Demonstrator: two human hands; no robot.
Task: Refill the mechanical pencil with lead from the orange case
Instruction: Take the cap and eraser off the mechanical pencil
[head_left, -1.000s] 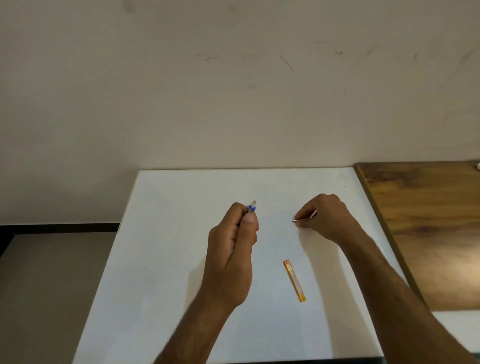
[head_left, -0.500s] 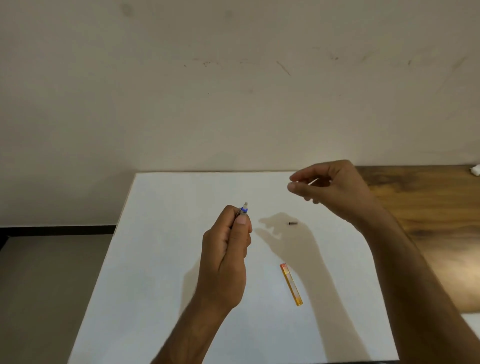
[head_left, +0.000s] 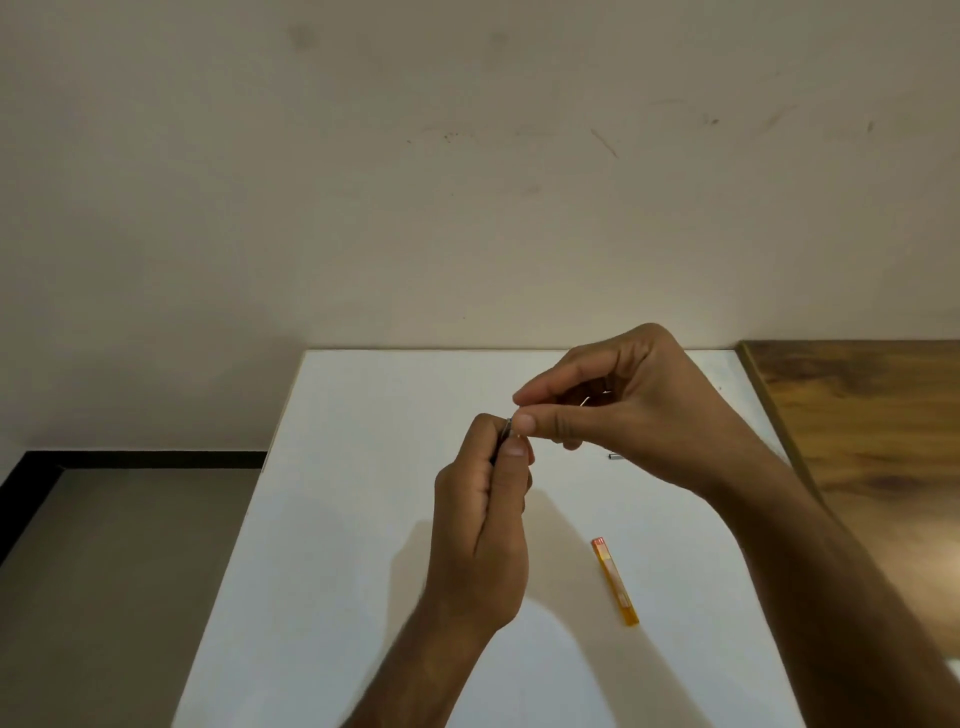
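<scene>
Orange and slim, the lead case (head_left: 615, 581) is seen lying flat on the white tabletop (head_left: 332, 545), its red-capped end pointing away from the person, to the right of the left forearm and well apart from both hands. The mechanical pencil (head_left: 505, 432) is held upright in the left hand (head_left: 483, 525), which is closed in a fist around the barrel — only a short stretch near the top end is visible above the thumb. That top end is met by the right hand (head_left: 623, 410), whose thumb and forefinger are pinched together right at it; whether a lead is held between them cannot be told. A thin pale sliver is glimpsed inside the curled right palm. A small dark piece (head_left: 613, 457) lies on the tabletop just beneath the right hand. A wooden surface (head_left: 862, 415) adjoins the tabletop on the right.
</scene>
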